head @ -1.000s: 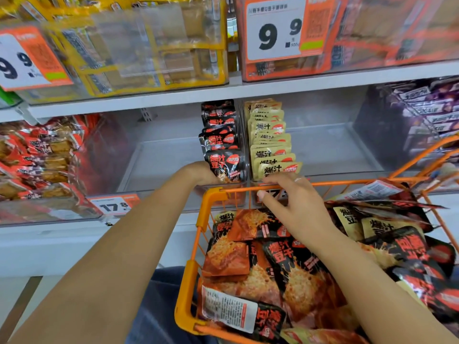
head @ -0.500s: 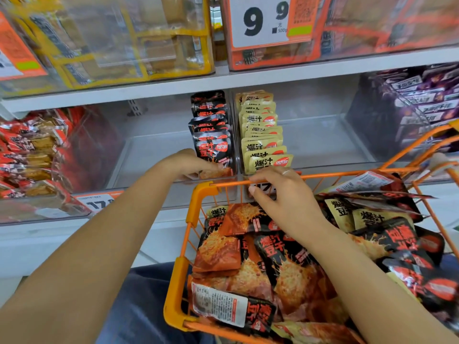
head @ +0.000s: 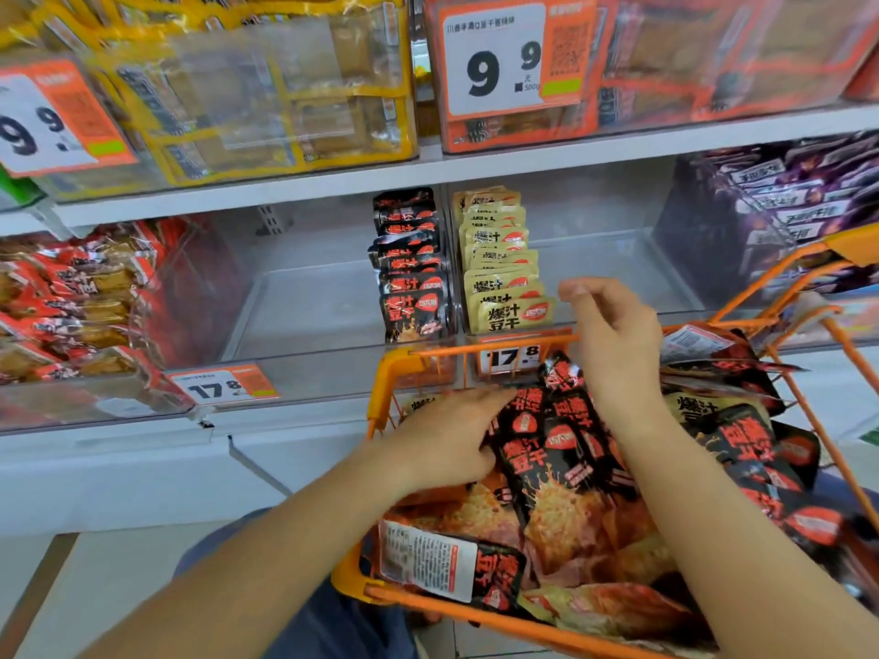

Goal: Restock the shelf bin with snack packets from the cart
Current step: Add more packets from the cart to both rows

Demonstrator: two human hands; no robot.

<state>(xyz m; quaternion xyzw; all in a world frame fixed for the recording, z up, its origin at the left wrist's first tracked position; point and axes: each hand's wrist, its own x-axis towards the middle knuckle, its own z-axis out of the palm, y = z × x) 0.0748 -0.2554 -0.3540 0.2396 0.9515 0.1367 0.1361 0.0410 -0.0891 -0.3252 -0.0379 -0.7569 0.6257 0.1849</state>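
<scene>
The left hand is gripping a bunch of black packets in the cart, their long axes pointing toward the shelf. The right hand is hovering above, loosely curled, holding nothing. The bin is lying just ahead, up-left, nearer the left hand.

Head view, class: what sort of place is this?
Most likely a shop's snack aisle: price tags front clear shelf bins of packets, and an orange cart holds more packets.
</scene>
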